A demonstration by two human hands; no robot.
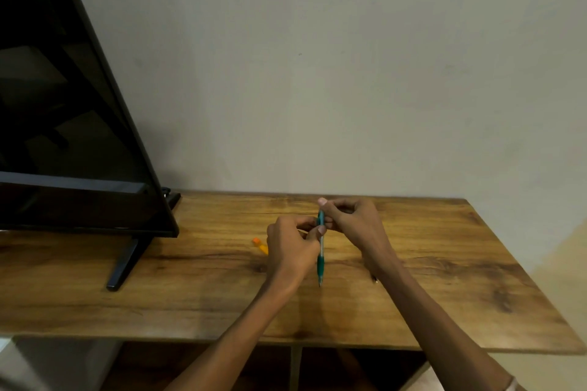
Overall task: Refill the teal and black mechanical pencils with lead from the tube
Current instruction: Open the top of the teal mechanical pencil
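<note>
Left hand (290,243) and right hand (352,224) grip teal pencil (321,259).

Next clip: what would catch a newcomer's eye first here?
Both hands meet mid-table: the left hand and right hand pinch the upper end of a slim teal mechanical pencil, tip pointing toward the camera. A small orange-capped yellow tube lies just left of them on the wooden table, and a large black screen fills the left.

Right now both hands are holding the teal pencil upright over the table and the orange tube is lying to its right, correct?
Not quite. The head view shows the orange tube lying to the left of the teal pencil, partly behind the left hand. The right hand also holds the pencil, upright over the table.
</note>
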